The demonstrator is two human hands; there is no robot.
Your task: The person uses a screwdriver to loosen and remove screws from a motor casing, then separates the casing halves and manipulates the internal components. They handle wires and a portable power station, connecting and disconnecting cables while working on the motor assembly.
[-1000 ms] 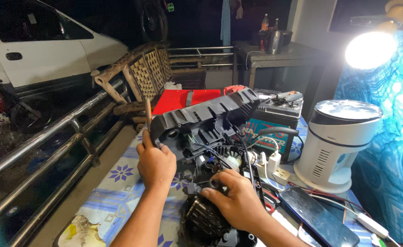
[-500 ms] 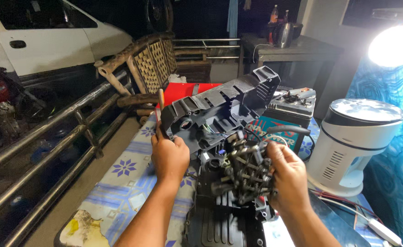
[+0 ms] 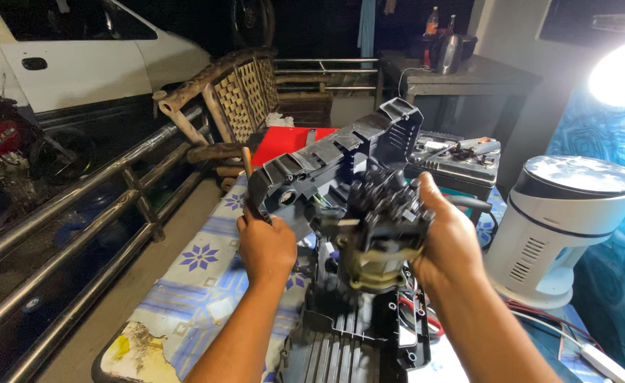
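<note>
The left hand (image 3: 266, 248) is closed around the wooden handle of a thin tool (image 3: 247, 164), its shaft rising just beside the near end of a long black plastic housing (image 3: 327, 167). That housing is tilted, its far end raised above the surface, its ribbed hollow side turned toward the camera. The right hand (image 3: 449, 237) is curled around a black motor assembly (image 3: 380, 227), fingers wrapped on its far side and thumb toward the camera, holding it lifted just above a second black housing shell (image 3: 355, 340). The assembly has a cluster of dark knobbed parts on top and a pale brass-coloured collar below.

The lower shell lies open on the surface (image 3: 185, 284), which is covered with a blue-and-white flowered cloth. Inside the shell, ribs and moulded compartments show, and red wires (image 3: 422, 315) lie along its right edge; what else sits in it is hidden under the lifted assembly.

To the right stands a white round appliance (image 3: 564, 227) with a flat dark-rimmed top and vent slots in its side. Behind the housings sits an open dark case (image 3: 454, 159) with small tools lying on top. Further back are a red sheet (image 3: 284, 142), a woven bamboo chair (image 3: 238, 96) and a metal railing (image 3: 78, 213), with a white car (image 3: 92, 50) beyond it.
</note>
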